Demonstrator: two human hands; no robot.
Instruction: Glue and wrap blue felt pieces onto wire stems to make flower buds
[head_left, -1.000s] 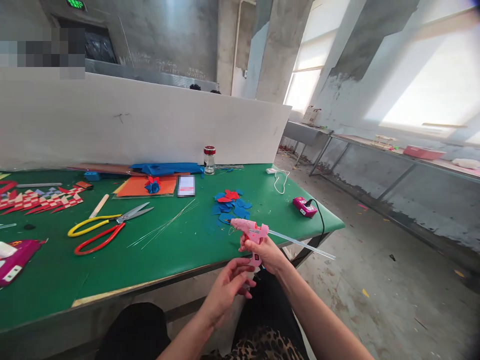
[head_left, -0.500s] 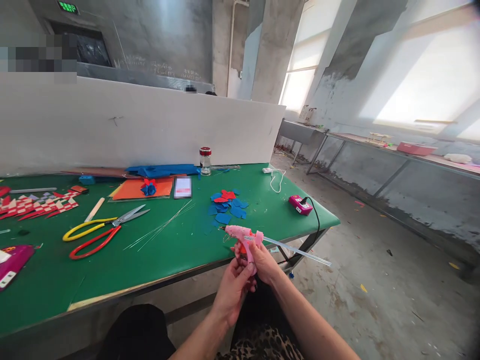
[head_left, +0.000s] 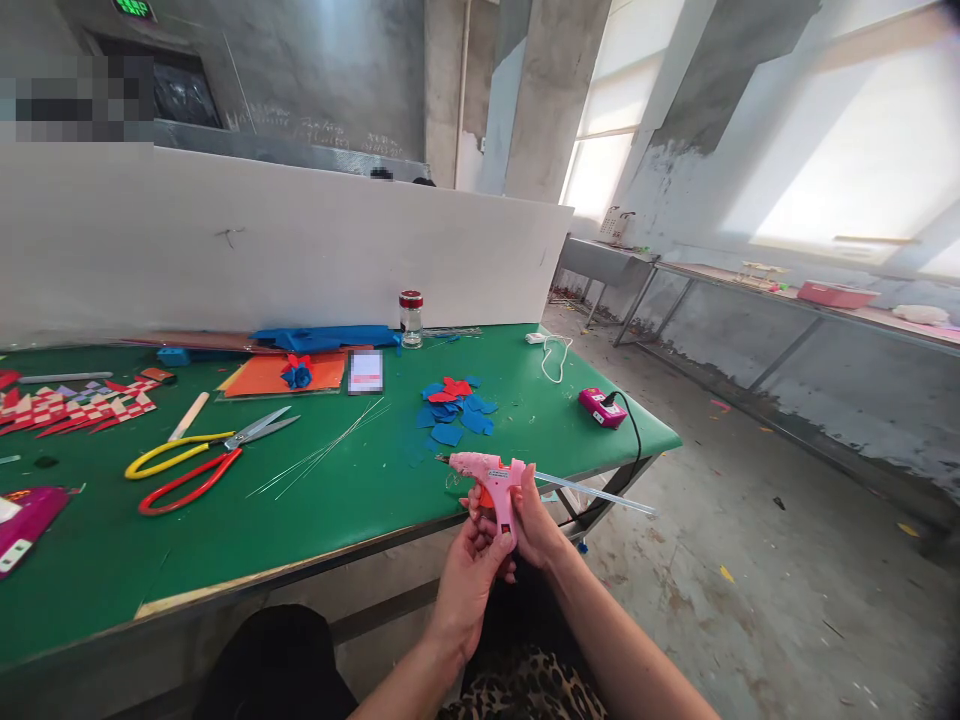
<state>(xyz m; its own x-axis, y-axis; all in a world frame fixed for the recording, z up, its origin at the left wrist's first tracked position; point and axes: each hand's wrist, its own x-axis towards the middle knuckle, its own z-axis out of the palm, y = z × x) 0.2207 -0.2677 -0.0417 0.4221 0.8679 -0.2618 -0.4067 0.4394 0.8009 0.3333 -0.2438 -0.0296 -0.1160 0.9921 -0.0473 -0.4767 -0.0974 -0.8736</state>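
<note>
Glue gun [head_left: 486, 470], pink, sits just below centre frame, held off the near edge of the table [head_left: 225, 560], nozzle pointing left. A clear glue stick [head_left: 596, 492] juts out of its back toward the right. Right hand [head_left: 536, 525] wraps the grip, fingers curled round it. Left hand [head_left: 469, 580] comes up from below, fingertips pressed on the grip's lower end.

Looks light, rigid plastic; the grip is the place to hold. Nozzle may be hot; the stick looks thin and bendy.

Further up the frame: felt scraps [head_left: 454, 410], wires [head_left: 322, 455], scissors [head_left: 202, 460], jar [head_left: 410, 318], pink plug box [head_left: 600, 407].
</note>
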